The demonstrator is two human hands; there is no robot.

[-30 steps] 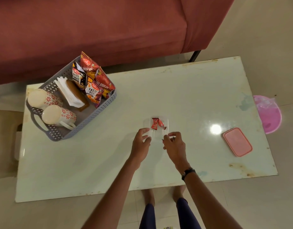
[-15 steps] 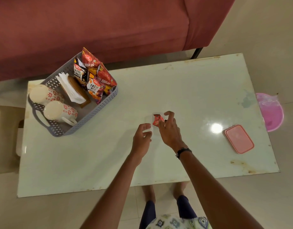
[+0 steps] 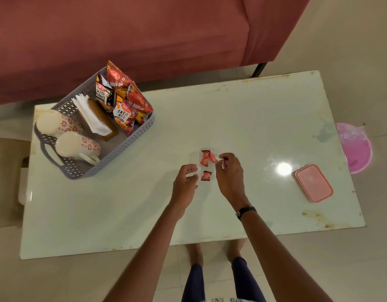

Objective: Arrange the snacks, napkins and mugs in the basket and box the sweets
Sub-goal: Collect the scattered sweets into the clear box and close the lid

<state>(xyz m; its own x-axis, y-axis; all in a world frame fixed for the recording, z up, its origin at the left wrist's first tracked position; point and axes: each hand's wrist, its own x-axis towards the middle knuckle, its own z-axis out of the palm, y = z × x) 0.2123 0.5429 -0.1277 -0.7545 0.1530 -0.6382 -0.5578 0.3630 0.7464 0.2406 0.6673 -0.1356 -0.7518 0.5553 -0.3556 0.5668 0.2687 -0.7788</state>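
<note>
From the head view, the grey basket (image 3: 131, 136) sits at the far left of the pale surface (image 3: 231, 118) and already holds two patterned mugs (image 3: 79, 147) lying on their sides, a stack of white napkins (image 3: 90, 116) and several upright snack packets (image 3: 125, 99), so that part of the job looks done. Near the middle of the surface stands a small clear box (image 3: 196, 159), hard to make out against the glossy top, with red-wrapped sweets (image 3: 206, 159) inside it, one lying apart toward the near end. The left hand (image 3: 186, 182) curls loosely at the box's left edge, fingers partly closed; whether it actually grips the wall I cannot tell. The right hand (image 3: 228, 171) is pinched at the fingertips just right of the sweets, seemingly on a small wrapped piece, though that is too small to confirm. The pink lid (image 3: 313, 183) lies well apart to the right, so the box is not yet closed. The likely trouble: the light box may skid or tip on the slick surface if the left hand is not steadying it, spilling sweets, and reaching across for the lid could drag a forearm into it.
</note>
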